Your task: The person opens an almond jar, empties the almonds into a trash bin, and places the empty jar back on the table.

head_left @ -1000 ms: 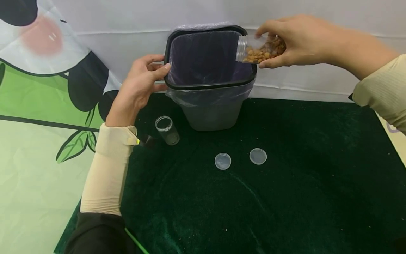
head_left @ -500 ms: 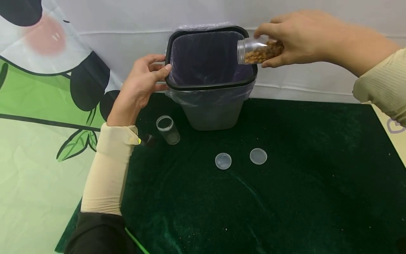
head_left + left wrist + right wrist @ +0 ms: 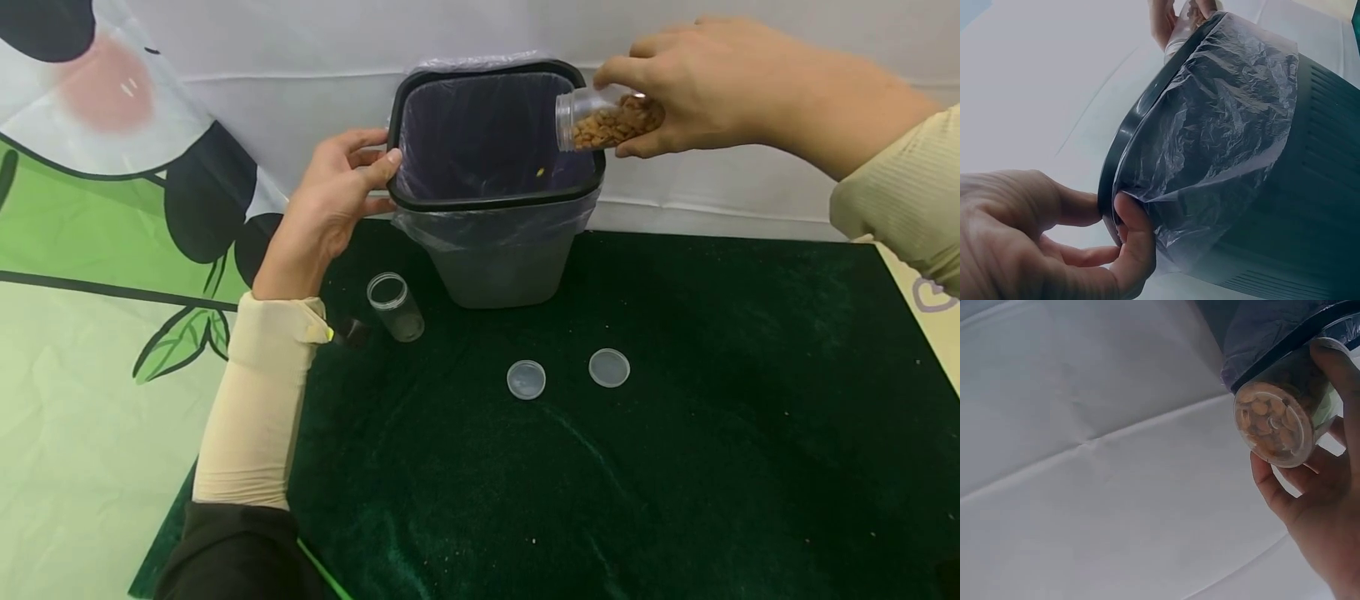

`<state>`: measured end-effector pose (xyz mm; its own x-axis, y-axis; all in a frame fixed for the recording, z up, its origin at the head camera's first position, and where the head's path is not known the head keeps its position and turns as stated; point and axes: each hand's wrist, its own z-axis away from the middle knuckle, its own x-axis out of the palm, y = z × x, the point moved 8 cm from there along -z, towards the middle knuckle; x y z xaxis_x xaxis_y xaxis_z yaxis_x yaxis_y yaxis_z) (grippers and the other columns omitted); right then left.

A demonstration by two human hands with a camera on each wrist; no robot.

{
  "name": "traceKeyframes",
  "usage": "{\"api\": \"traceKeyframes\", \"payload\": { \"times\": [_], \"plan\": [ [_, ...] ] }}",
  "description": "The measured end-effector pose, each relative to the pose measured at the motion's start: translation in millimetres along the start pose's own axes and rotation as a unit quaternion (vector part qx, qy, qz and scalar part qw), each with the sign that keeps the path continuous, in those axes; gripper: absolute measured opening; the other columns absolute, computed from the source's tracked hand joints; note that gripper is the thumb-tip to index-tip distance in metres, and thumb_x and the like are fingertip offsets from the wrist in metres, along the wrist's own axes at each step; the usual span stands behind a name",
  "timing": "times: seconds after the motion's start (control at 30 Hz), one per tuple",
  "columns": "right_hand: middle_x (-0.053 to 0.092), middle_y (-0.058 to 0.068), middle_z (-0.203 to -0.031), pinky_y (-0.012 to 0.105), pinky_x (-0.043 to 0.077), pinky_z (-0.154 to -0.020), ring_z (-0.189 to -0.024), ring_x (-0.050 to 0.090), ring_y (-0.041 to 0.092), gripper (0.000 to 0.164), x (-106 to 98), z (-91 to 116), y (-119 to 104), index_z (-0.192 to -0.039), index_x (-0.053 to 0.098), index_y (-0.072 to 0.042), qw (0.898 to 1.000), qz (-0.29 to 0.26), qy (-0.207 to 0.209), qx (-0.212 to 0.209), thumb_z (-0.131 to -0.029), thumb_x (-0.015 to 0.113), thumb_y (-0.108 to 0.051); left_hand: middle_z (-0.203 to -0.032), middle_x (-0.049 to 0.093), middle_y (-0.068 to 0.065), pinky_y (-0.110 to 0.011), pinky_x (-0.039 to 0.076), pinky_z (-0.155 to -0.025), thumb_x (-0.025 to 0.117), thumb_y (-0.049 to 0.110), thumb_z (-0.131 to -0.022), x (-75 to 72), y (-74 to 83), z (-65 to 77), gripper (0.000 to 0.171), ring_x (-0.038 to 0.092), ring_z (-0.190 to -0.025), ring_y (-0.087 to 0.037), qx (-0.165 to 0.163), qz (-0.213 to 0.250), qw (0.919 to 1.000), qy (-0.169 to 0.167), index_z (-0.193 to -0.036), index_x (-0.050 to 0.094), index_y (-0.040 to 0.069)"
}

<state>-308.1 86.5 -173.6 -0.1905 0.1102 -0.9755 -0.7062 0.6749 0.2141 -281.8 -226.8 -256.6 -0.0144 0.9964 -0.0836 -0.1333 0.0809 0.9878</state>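
Observation:
A trash bin [image 3: 502, 271] with a black rim and a thin clear liner folded over its edge stands at the back of the table. My left hand [image 3: 330, 183] pinches the rim's left side between thumb and fingers; the left wrist view shows fingers pressed on the liner [image 3: 1222, 112]. With my right hand [image 3: 705, 92] I grip a clear jar [image 3: 600, 125] lying nearly level, its uncapped mouth over the bin's right side. Small brown-orange nuggets fill much of it, also visible through the jar's base [image 3: 1272, 422]. One yellowish piece [image 3: 540, 172] shows within the bin's opening, below the mouth.
Left of the bin's foot stands another clear jar [image 3: 396, 308], uncapped. Two round clear lids [image 3: 527, 380] lie on the dark green tablecloth [image 3: 712, 467] in front. A white cloth backdrop [image 3: 300, 50] hangs right behind the bin.
The right hand has shifted slightly left and up with the jar, and the nuggets have shifted inside it. A yellowish piece now shows in the bin's opening. My left hand keeps its place.

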Motion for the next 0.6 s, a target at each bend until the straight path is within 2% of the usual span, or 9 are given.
{"api": "traceKeyframes", "payload": {
  "times": [0.17,0.5,0.6],
  "plan": [
    [0.054,0.035,-0.128,0.068,0.044,-0.104,-0.116,0.053,0.053,0.077,-3.3,-0.3,-5.2,-0.15,0.044,-0.002,0.999,0.031,0.004,-0.013,-0.09,0.082,-0.031,-0.138,0.049,-0.008,-0.022,0.06,-0.072,0.064,0.017,-0.102,0.7,0.2,-1.3,0.059,0.061,-0.1,-0.015,-0.004,-0.009,0.9999,0.002,-0.158,0.044,0.011],
    [0.053,0.036,-0.127,0.067,0.043,-0.105,-0.117,0.052,0.054,0.079,-4.9,-1.8,-8.1,-0.151,0.042,-0.004,0.998,0.058,0.003,-0.022,-0.09,0.083,-0.031,-0.141,0.048,-0.009,-0.022,0.059,-0.073,0.063,0.017,-0.103,0.0,0.3,-2.0,0.058,0.06,-0.102,-0.015,-0.001,-0.016,0.9999,0.006,-0.158,0.044,0.011],
    [0.052,0.036,-0.128,0.068,0.042,-0.107,-0.118,0.051,0.054,0.079,-4.6,-2.1,-8.9,-0.153,0.041,-0.004,0.998,0.064,0.004,-0.024,-0.091,0.082,-0.03,-0.144,0.047,-0.009,-0.027,0.059,-0.083,0.063,0.018,-0.103,0.0,-0.1,-2.3,0.058,0.06,-0.105,-0.015,-0.003,-0.023,0.9997,0.007,-0.158,0.044,0.012]
  ]
}}
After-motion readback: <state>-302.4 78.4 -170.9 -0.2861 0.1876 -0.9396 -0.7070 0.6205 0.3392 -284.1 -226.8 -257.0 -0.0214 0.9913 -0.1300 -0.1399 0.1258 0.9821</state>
